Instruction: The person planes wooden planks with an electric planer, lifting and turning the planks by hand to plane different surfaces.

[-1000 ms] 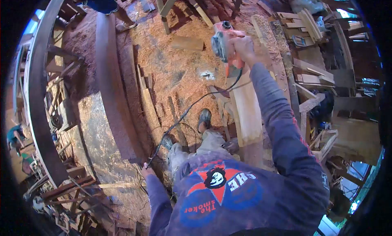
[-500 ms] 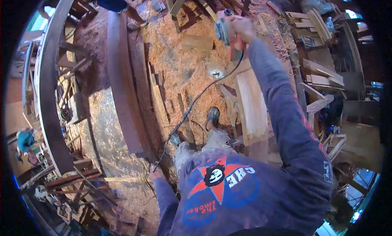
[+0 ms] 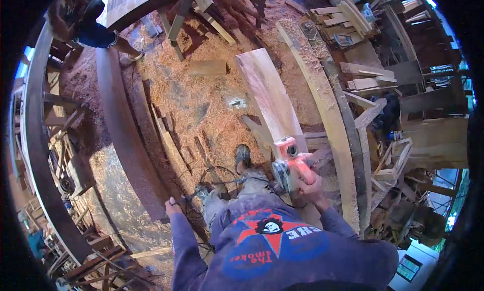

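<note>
A red electric hand planer [image 3: 298, 166] is in my right hand [image 3: 313, 186], whose fingers wrap round its handle. The planer is over the near part of a pale wooden plank [image 3: 269, 92]; motion blur hides whether it touches the wood. From the tool a black power cord [image 3: 229, 181] runs left across my legs. My left hand [image 3: 173, 207] is closed around this cord, low and to the left, close to the end of a long dark beam [image 3: 126, 124].
Shavings cover the floor [image 3: 191, 107]. Another long board [image 3: 327, 114] lies right of the plank, with stacked offcuts [image 3: 348, 19] beyond. A person [image 3: 93, 26] stands at the far left, near a raised dark timber [image 3: 38, 140].
My right hand has drawn the planer from the plank's far end back close to my body. The cord now hangs slacker, with my left hand still on it. The view has shifted.
</note>
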`<control>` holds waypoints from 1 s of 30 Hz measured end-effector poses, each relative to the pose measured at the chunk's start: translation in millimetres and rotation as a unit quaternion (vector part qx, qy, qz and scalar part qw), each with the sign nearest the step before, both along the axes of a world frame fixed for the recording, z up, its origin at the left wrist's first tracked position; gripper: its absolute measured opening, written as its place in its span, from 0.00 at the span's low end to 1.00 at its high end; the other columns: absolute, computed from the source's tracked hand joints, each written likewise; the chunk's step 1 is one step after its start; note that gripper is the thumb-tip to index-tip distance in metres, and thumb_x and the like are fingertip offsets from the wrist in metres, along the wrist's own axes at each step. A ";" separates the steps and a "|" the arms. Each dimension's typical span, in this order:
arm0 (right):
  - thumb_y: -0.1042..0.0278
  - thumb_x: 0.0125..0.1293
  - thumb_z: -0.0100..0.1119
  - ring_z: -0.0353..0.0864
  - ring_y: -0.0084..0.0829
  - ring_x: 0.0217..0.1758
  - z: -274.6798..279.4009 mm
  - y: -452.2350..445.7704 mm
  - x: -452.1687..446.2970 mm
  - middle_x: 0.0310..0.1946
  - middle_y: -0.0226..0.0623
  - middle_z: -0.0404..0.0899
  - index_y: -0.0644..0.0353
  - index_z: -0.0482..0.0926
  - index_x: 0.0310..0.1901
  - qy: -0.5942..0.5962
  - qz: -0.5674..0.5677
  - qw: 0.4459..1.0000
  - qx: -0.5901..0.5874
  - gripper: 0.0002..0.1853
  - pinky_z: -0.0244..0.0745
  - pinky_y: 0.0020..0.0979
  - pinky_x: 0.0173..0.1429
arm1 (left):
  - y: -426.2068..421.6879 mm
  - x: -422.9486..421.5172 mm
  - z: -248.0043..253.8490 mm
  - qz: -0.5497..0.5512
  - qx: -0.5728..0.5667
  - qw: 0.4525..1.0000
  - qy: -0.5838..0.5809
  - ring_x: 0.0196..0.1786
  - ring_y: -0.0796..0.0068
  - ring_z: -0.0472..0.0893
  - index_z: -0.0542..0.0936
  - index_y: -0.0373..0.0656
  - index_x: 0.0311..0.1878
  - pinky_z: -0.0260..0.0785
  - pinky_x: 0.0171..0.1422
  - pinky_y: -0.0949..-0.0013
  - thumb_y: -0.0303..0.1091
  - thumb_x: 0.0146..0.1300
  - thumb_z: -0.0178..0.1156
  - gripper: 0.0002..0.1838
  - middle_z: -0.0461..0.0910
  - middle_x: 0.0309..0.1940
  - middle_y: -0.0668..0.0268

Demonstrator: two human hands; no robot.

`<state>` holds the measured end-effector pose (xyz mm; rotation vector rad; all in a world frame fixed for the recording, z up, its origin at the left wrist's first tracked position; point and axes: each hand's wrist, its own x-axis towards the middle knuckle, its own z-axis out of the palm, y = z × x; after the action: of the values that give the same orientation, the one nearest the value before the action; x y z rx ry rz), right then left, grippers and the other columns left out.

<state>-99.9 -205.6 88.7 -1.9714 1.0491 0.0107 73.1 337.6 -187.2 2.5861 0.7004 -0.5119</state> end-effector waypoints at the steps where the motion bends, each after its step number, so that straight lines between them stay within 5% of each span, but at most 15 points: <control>1: 0.65 0.57 0.69 0.83 0.26 0.42 3.6 0.6 -0.9 0.40 0.36 0.85 0.64 0.83 0.50 0.066 -0.022 0.997 0.041 0.20 0.78 0.32 0.49 | -10.6 13.2 1.4 0.000 0.000 1.000 0.002 0.48 0.31 0.79 0.79 0.42 0.49 0.70 0.54 0.43 0.61 0.73 0.50 0.27 0.82 0.41 0.38; 4: 0.66 0.58 0.68 0.83 0.26 0.42 51.7 2.7 91.9 0.39 0.34 0.85 0.64 0.84 0.49 -0.054 -0.062 0.990 0.117 0.18 0.78 0.31 0.49 | -39.7 38.0 24.6 -0.021 -0.028 0.999 0.003 0.48 0.33 0.79 0.79 0.43 0.49 0.70 0.53 0.42 0.61 0.73 0.50 0.28 0.82 0.40 0.38; 6: 0.58 0.64 0.69 0.86 0.27 0.42 16.8 -20.7 128.8 0.37 0.38 0.88 0.57 0.86 0.47 -0.138 0.005 0.990 0.005 0.15 0.80 0.33 0.46 | -48.2 43.4 31.6 -0.018 -0.007 1.000 0.015 0.48 0.32 0.79 0.79 0.44 0.48 0.70 0.53 0.42 0.63 0.73 0.49 0.28 0.83 0.40 0.39; 10: 0.47 0.63 0.67 0.87 0.31 0.39 -7.7 -55.9 234.3 0.34 0.38 0.87 0.57 0.87 0.41 -0.156 0.028 0.987 -0.040 0.19 0.79 0.37 0.42 | -26.9 20.5 11.0 0.002 -0.012 0.999 0.030 0.48 0.33 0.79 0.80 0.44 0.47 0.70 0.53 0.42 0.64 0.73 0.48 0.29 0.83 0.39 0.40; 12: 0.65 0.56 0.64 0.85 0.25 0.39 6.6 -68.2 280.4 0.37 0.38 0.88 0.60 0.86 0.48 -0.065 0.090 0.991 -0.069 0.18 0.79 0.33 0.43 | -10.3 -0.2 5.2 0.007 -0.015 1.000 0.014 0.48 0.33 0.79 0.80 0.43 0.46 0.69 0.53 0.43 0.63 0.73 0.48 0.29 0.83 0.39 0.40; 16: 0.64 0.53 0.63 0.88 0.32 0.38 -43.4 -111.6 343.4 0.37 0.42 0.88 0.58 0.86 0.48 -0.092 0.107 0.982 -0.121 0.19 0.81 0.36 0.41 | 15.9 -45.2 7.3 0.030 0.018 0.999 0.029 0.45 0.32 0.78 0.80 0.37 0.42 0.69 0.50 0.42 0.61 0.73 0.48 0.31 0.82 0.37 0.41; 19: 0.62 0.53 0.62 0.88 0.41 0.39 -41.7 -115.9 378.4 0.38 0.44 0.88 0.55 0.87 0.45 -0.074 0.227 0.921 -0.309 0.17 0.81 0.37 0.42 | 31.5 -70.8 15.6 0.078 0.031 0.996 0.038 0.43 0.32 0.77 0.79 0.35 0.40 0.67 0.48 0.42 0.61 0.73 0.48 0.32 0.82 0.35 0.42; 22: 0.60 0.54 0.63 0.88 0.43 0.41 -46.3 -125.3 407.8 0.39 0.44 0.88 0.51 0.87 0.45 -0.097 0.137 0.964 -0.204 0.16 0.82 0.39 0.45 | 38.2 -92.6 29.6 0.097 0.055 0.992 0.052 0.42 0.32 0.77 0.79 0.34 0.39 0.67 0.47 0.42 0.60 0.74 0.49 0.32 0.81 0.35 0.40; 26: 0.55 0.59 0.60 0.88 0.42 0.41 -79.9 -152.0 437.2 0.39 0.40 0.88 0.47 0.89 0.43 -0.132 0.230 0.877 -0.401 0.14 0.83 0.42 0.49 | 56.2 -126.5 13.6 0.124 -0.023 0.991 -0.048 0.38 0.37 0.76 0.79 0.33 0.43 0.68 0.47 0.46 0.56 0.75 0.50 0.29 0.80 0.34 0.39; 30: 0.55 0.60 0.59 0.89 0.39 0.40 -61.0 -140.0 453.6 0.34 0.42 0.88 0.48 0.90 0.40 -0.102 0.123 0.971 -0.180 0.13 0.83 0.41 0.47 | 33.1 -136.8 52.3 0.135 -0.048 0.989 -0.042 0.39 0.46 0.77 0.79 0.33 0.52 0.69 0.52 0.51 0.54 0.77 0.49 0.28 0.83 0.39 0.44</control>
<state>353.7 -345.5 27.7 -2.3629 0.7031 -0.2594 -63.7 370.7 -134.9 2.3595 0.9546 -0.3390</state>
